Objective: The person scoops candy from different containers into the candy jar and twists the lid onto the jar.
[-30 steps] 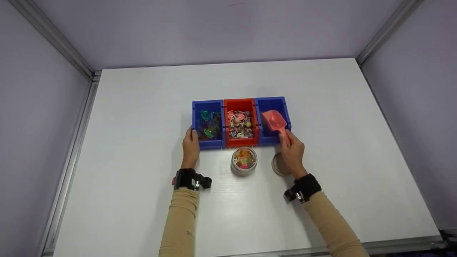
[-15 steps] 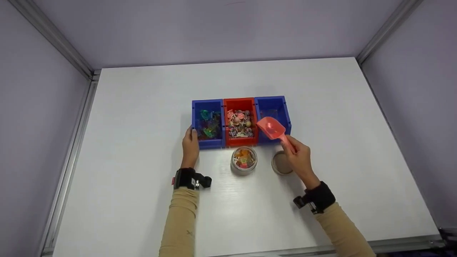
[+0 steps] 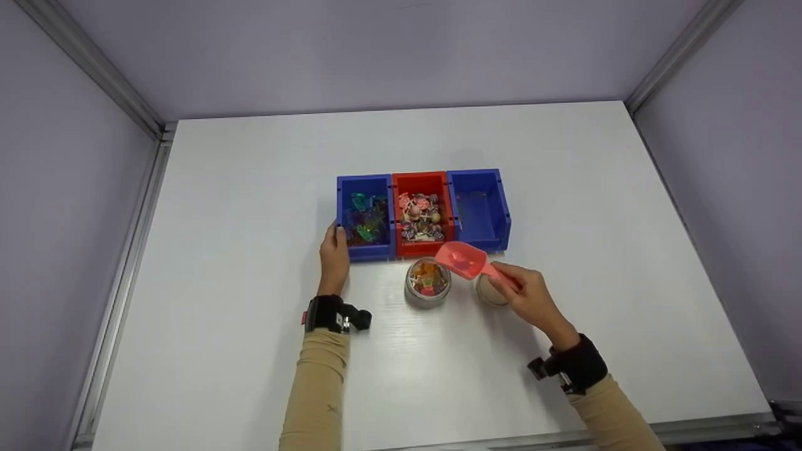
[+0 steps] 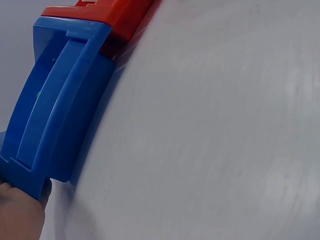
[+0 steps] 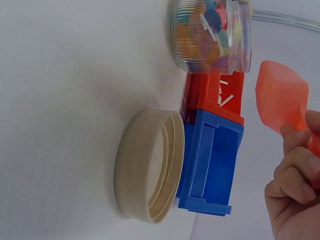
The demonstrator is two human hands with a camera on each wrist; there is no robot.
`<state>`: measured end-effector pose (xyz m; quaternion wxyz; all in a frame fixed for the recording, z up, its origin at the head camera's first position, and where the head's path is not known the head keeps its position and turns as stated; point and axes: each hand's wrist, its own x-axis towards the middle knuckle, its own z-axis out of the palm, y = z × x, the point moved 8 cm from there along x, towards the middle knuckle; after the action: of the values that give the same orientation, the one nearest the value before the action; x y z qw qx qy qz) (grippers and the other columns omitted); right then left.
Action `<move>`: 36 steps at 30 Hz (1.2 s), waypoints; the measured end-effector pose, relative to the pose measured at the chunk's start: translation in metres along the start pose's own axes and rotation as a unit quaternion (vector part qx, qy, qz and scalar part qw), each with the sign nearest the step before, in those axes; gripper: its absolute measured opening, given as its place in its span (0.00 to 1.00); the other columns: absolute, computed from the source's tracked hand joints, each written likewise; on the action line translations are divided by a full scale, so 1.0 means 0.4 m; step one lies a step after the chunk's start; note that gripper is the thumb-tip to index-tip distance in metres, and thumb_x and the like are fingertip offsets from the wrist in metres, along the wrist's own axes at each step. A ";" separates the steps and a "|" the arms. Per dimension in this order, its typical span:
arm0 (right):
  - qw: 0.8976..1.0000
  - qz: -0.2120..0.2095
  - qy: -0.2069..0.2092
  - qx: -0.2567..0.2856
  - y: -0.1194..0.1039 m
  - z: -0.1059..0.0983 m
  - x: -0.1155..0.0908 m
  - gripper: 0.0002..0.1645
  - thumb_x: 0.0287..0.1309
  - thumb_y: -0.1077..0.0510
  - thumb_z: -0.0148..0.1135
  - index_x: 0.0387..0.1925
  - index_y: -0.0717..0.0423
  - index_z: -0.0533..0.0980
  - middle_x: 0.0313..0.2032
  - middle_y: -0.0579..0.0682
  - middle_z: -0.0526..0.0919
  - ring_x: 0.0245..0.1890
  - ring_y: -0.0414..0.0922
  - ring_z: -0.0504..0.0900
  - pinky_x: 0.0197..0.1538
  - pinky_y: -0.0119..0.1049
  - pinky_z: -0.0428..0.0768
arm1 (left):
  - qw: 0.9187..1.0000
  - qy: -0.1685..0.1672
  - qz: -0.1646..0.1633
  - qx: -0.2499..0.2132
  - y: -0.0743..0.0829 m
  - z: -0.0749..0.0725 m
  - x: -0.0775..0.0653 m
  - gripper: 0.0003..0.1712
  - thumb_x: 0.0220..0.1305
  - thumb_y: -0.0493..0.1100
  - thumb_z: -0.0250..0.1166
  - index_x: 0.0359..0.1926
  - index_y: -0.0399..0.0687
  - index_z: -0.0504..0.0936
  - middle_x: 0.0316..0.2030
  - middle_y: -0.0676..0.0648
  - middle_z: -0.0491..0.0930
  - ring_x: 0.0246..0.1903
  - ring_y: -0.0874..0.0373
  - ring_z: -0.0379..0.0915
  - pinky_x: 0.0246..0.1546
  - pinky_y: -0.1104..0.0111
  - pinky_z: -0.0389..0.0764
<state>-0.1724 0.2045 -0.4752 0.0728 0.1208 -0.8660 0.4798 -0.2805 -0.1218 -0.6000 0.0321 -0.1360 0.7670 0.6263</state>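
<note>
My right hand (image 3: pixel 529 297) grips the handle of a translucent pink scoop (image 3: pixel 462 259). The scoop hangs over the right rim of a glass jar (image 3: pixel 428 282) filled with colourful candies. Darker red shapes show in its bowl, too unclear to name. My left hand (image 3: pixel 334 260) holds the front left corner of the left blue bin (image 3: pixel 371 252), which contains green and dark translucent pieces. In the left wrist view, the fingers (image 4: pixel 20 215) wrap that bin's corner. Joined to it are a red bin (image 3: pixel 425 248) of small lollipops and a right blue bin (image 3: pixel 479 216) with few small bits.
A beige round lid (image 3: pixel 490 293) lies right of the jar, partly under the right hand; the right wrist view shows the lid (image 5: pixel 145 165) with its hollow side visible. The white table (image 3: pixel 250 250) is bounded by pale walls at the back and sides.
My right hand has drawn the scoop out of the right blue bin, moving it toward me and left to the jar's rim. The left hand and the bins have stayed put.
</note>
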 end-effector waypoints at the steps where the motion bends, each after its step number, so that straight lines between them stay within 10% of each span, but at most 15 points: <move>1: 1.000 -0.001 -0.005 -0.003 0.009 0.004 -0.004 0.14 0.51 0.74 0.64 0.41 0.76 0.80 0.17 0.48 0.69 0.20 0.28 0.57 0.24 0.20 0.56 | 1.000 0.001 0.000 0.000 0.000 0.000 0.000 0.30 0.77 0.48 0.40 0.73 0.37 0.55 0.73 0.37 0.59 0.74 0.46 0.52 0.76 0.56 0.58; 7: 0.998 -0.037 -0.043 -0.008 0.047 0.022 -0.020 0.14 0.50 0.72 0.66 0.42 0.69 0.82 0.26 0.58 0.84 0.20 0.28 0.59 0.25 0.21 0.60 | 1.000 0.003 0.004 -0.002 0.001 0.002 0.000 0.30 0.77 0.48 0.40 0.73 0.36 0.55 0.72 0.37 0.59 0.74 0.45 0.52 0.75 0.56 0.58; 22: 0.981 -0.028 -0.143 -0.127 0.001 0.029 -0.015 0.14 0.56 0.62 0.66 0.44 0.64 0.83 0.29 0.55 0.86 0.23 0.33 0.66 0.28 0.25 0.69 | 1.000 0.009 0.010 0.003 0.002 -0.002 -0.003 0.30 0.77 0.47 0.41 0.72 0.34 0.56 0.71 0.35 0.60 0.74 0.44 0.53 0.75 0.55 0.58; 36: 0.978 -0.030 -0.145 -0.150 -0.065 0.034 0.019 0.04 0.56 0.62 0.65 0.33 0.58 0.83 0.25 0.48 0.82 0.18 0.33 0.61 0.27 0.25 0.64 | 1.000 0.002 0.001 -0.002 -0.004 -0.001 0.001 0.31 0.77 0.48 0.40 0.73 0.36 0.55 0.73 0.36 0.58 0.75 0.45 0.51 0.76 0.56 0.57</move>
<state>-0.1727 0.1785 -0.4593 -0.0215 0.2028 -0.9254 0.3194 -0.2806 -0.1224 -0.6015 0.0293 -0.1368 0.7657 0.6278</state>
